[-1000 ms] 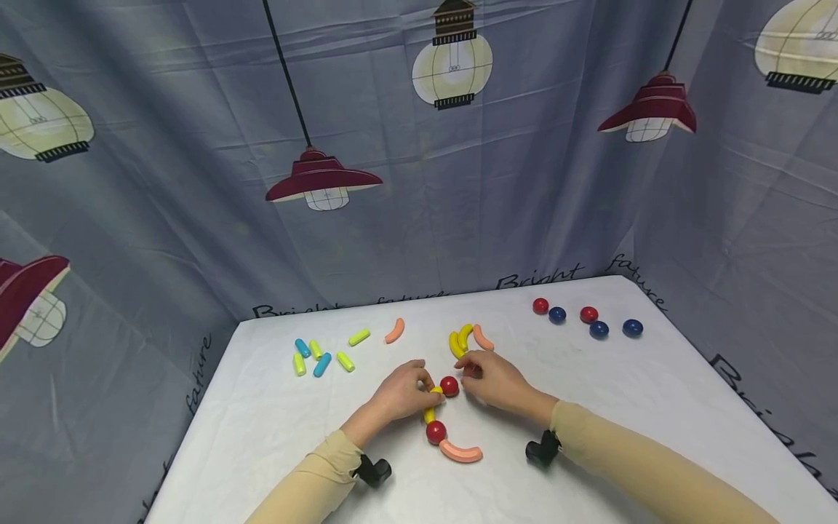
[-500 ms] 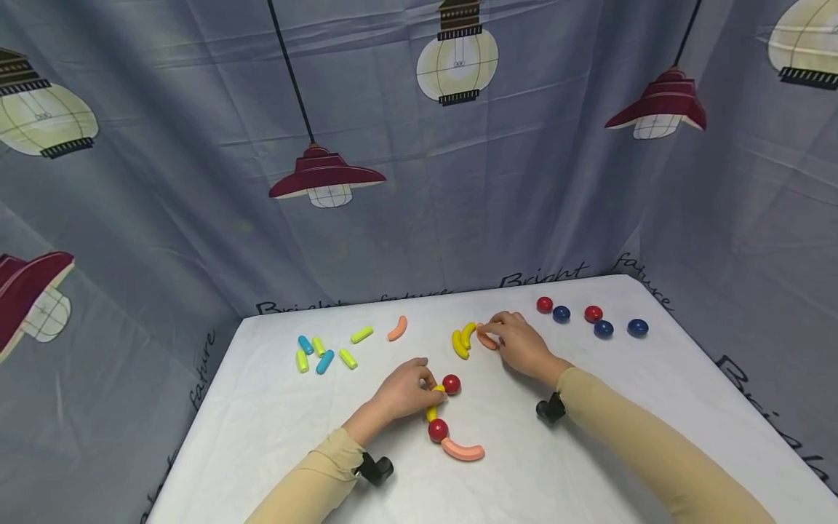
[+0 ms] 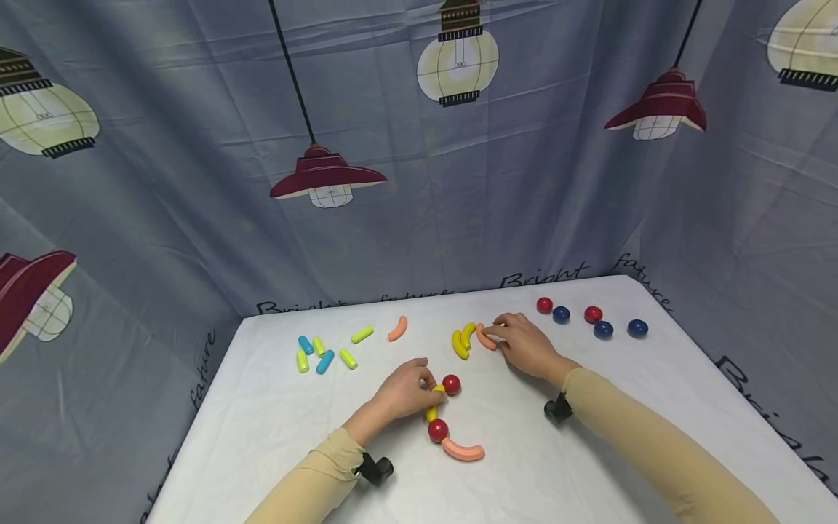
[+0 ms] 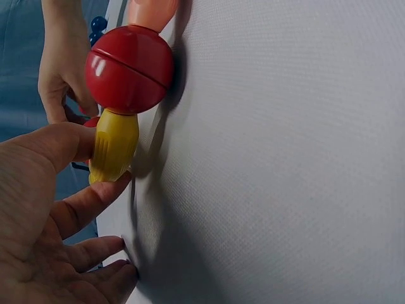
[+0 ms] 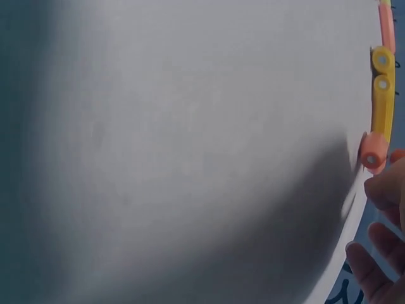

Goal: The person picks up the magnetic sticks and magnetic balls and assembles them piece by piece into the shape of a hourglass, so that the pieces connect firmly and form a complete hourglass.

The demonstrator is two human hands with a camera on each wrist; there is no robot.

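Note:
In the head view my left hand (image 3: 402, 391) pinches a yellow curved stick (image 4: 117, 142) between thumb and index finger. One end of that stick touches a red ball (image 3: 438, 430), which an orange curved stick (image 3: 463, 450) joins on its other side. Another red ball (image 3: 451, 384) is at the yellow stick's far end. Farther back on the table, my right hand (image 3: 524, 343) holds a second orange curved stick (image 5: 373, 152) by thumb and index finger. Beside it lie two yellow curved sticks (image 3: 460, 344), with round metal dots showing in their ends in the right wrist view.
Several short blue and lime-green sticks (image 3: 325, 362) lie at the back left of the white table (image 3: 262, 437). One more orange curved stick (image 3: 397, 328) is near them. Red and dark blue balls (image 3: 604, 330) sit at the back right. A grey patterned curtain (image 3: 419, 240) hangs behind.
My right hand has left the red ball by the left hand and moved back and right to the orange curved stick beside the yellow ones. The left hand keeps its pinch.

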